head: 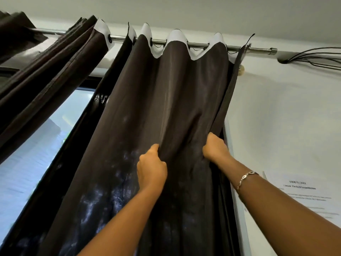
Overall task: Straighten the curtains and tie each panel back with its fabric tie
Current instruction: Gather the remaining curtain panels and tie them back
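A dark brown curtain panel with white-backed eyelets hangs from a metal rod on the right side of the window. My left hand grips a fold near the panel's middle. My right hand, with a bracelet on its wrist, grips the fabric by the panel's right edge. Both arms reach upward. A second dark panel is bunched at the upper left. No fabric tie is in view.
The window glass shows bright between the panels, framed in black. A white wall stands to the right with a printed sheet stuck on it. Black cables run along the wall near the rod's end.
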